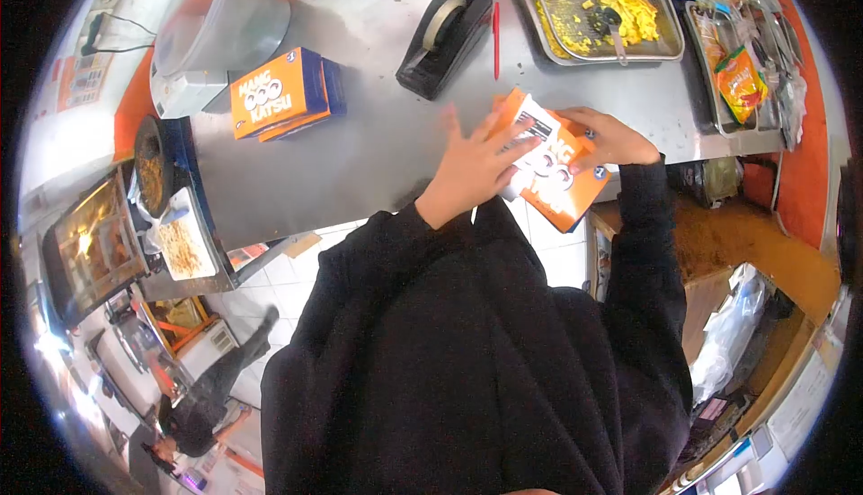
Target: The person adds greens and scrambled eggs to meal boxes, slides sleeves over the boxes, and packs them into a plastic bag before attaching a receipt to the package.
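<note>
An orange and dark blue cardboard box (568, 196) with white lettering is held tilted at the front edge of the metal table. My right hand (616, 140) grips its far right side, thumb and fingers around the edge. Against the box's left part lies a printed white paper slip (538, 128). My left hand (475, 169) rests over the slip, its fingers spread and slightly blurred; part of the slip is hidden under them. Beyond the hands are a black tape dispenser (442, 41) and a red pen (496, 41).
More orange boxes (280, 95) are stacked at the left, near a clear plastic tub (225, 18). A metal tray (557, 54) with yellow food and a spoon stands at the back right. Packets (742, 86) lie further right. Another person (202, 414) is at lower left.
</note>
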The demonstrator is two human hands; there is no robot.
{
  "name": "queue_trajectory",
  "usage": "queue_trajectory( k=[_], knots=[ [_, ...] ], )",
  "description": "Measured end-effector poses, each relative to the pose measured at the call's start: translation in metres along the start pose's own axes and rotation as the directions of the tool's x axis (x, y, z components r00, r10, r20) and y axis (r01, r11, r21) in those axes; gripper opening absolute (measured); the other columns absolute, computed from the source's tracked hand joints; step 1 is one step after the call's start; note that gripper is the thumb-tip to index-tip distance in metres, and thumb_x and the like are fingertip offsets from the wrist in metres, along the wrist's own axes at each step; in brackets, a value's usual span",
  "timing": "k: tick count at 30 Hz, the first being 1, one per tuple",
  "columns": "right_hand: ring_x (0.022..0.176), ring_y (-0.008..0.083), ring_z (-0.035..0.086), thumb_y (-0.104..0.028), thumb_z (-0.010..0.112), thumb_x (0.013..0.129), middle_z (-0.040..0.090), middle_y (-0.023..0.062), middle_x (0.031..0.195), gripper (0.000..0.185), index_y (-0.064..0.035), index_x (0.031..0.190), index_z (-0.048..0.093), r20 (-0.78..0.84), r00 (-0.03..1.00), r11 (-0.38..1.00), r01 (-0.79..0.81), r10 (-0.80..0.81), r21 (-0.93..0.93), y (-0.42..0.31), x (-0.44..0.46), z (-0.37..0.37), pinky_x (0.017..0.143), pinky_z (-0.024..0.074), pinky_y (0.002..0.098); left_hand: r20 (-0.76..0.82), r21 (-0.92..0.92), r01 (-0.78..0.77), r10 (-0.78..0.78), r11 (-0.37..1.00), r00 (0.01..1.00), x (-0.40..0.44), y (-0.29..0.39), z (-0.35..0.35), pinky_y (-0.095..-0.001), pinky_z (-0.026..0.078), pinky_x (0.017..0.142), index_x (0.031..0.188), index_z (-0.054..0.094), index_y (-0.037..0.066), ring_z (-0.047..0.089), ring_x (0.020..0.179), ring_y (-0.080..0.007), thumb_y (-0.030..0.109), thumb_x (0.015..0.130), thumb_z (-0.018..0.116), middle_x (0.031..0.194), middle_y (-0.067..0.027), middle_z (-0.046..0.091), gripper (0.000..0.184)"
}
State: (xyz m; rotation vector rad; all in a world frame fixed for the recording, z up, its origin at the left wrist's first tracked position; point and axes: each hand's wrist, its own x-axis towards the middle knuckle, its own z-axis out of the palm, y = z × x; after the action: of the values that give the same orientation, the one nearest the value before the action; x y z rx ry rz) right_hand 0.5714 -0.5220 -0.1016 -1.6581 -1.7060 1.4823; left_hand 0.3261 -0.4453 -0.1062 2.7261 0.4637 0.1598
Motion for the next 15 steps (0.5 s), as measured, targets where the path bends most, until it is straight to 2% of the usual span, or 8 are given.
queue_trajectory(
  k=[3,6,9,12,15],
  knots=[
    [0.111,0.0238,0.045,-0.024,0.077,0.057,0.046,0.015,0.121,0.083,-0.0021,0.127,0.038,-0.11,0.994,1.0,-0.001,0.003,0.013,0.001,-0.007,0.005,0.094,0.033,0.0323,-0.022,0.002,-0.032,0.032,0.999,0.999,0.001,0.0,0.0,-0.0701,0.0,0.092,0.121,0.047,0.024,0.027,0.126,-0.018,0.021,0.073,0.06,0.13,0.007,0.038,0.049],
    [0.113,0.0224,0.044,-0.021,0.076,0.061,0.045,0.0151,0.124,0.078,-0.0008,0.126,0.038,-0.161,0.979,0.912,-0.048,0.123,0.407,-0.009,-0.009,0.021,0.095,0.0321,0.0316,-0.078,0.003,-0.074,0.074,0.997,0.994,0.002,0.0,0.004,-0.0738,0.007,0.088,0.115,0.052,0.018,0.028,0.124,-0.0187,0.018,0.07,0.06,0.127,0.0068,0.039,0.045],
    [0.11,0.0211,0.046,-0.022,0.075,0.064,0.048,0.0148,0.121,0.076,0.0004,0.126,0.037,-0.205,0.972,0.896,-0.008,0.111,0.445,-0.016,-0.006,0.033,0.094,0.0338,0.031,-0.104,-0.071,-0.101,0.093,0.992,0.99,0.002,-0.001,0.01,-0.0737,0.007,0.088,0.115,0.052,0.018,0.031,0.122,-0.0187,0.016,0.069,0.059,0.123,0.0063,0.043,0.047],
    [0.105,0.02,0.05,-0.021,0.074,0.064,0.051,0.0144,0.116,0.073,0.0011,0.124,0.039,-0.327,0.936,0.964,-0.039,0.127,0.263,-0.01,-0.002,0.042,0.091,0.0369,0.0295,-0.12,-0.108,-0.12,0.107,0.987,0.987,0.004,-0.001,0.01,-0.0731,0.007,0.089,0.114,0.052,0.017,0.033,0.119,-0.0188,0.015,0.068,0.059,0.118,0.0052,0.046,0.048],
    [0.099,0.0187,0.054,-0.024,0.075,0.063,0.055,0.0157,0.109,0.069,0.0017,0.119,0.044,-0.47,0.882,0.998,0.001,0.032,0.07,-0.004,0.006,0.052,0.084,0.0425,0.0297,-0.024,-0.111,-0.12,0.118,0.987,0.993,0.004,-0.001,0.003,-0.0693,0.007,0.092,0.119,0.049,0.02,0.033,0.121,-0.0184,0.016,0.07,0.059,0.122,0.0049,0.045,0.051]
  ],
)
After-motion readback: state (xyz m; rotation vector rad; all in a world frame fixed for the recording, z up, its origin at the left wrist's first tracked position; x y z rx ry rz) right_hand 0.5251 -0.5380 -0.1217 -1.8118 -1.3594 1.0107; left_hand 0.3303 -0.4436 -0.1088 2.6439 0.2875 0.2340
